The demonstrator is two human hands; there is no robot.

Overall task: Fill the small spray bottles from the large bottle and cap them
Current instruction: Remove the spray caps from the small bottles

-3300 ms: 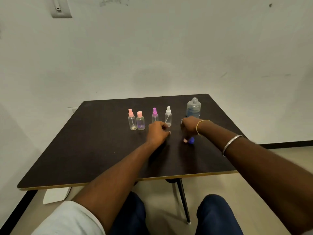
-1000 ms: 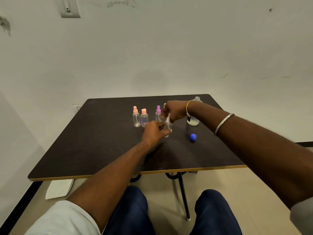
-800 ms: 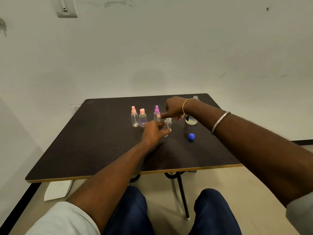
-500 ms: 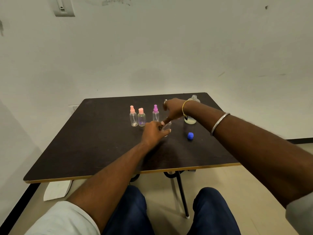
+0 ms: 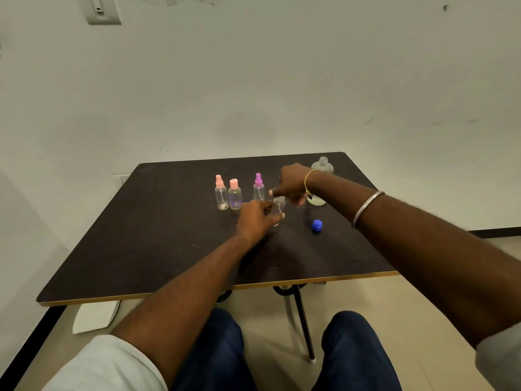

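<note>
Uncapping a small spray bottle before filling, it seems.
The left hand (image 5: 258,220) grips the small clear bottle (image 5: 279,208) on the tabletop (image 5: 158,235); the right hand (image 5: 291,186) hovers curled over its neck, and whether it pinches the spray head I cannot tell. The uncapped large bottle (image 5: 322,165) stands at 2 o'clock, its blue cap (image 5: 317,224) at 4, three capped bottles (image 5: 234,193) at 10. Next probably needs a steady pour into that narrow neck.

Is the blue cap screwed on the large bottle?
No, the blue cap lies on the table, apart from the large bottle, whose neck is open.
</note>
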